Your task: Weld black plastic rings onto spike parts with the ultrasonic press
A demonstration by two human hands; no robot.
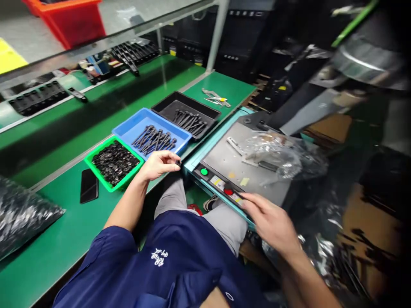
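Note:
My left hand (pixel 159 166) is closed in a pinch on a small black part (pixel 178 163), just in front of the blue tray. Long thin black parts with thicker heads (pixel 154 140) lie in that blue tray (pixel 128 129). Beside it, a green basket (pixel 113 187) is filled with small dark pieces. My right hand (pixel 271 220) is closed over the front edge of the machine, near the red button (pixel 228 189). A dark tip shows at its fingers, but what they hold is hidden and blurred.
A black tray (pixel 163 102) holds more long parts, with pliers (pixel 216 98) behind it. A phone (pixel 89 186) lies left of the basket. Clear plastic bags (pixel 276 154) cover part of the grey machine top (pixel 221 158), which has a green button (pixel 204 171). A shelf (pixel 128 32) spans the bench.

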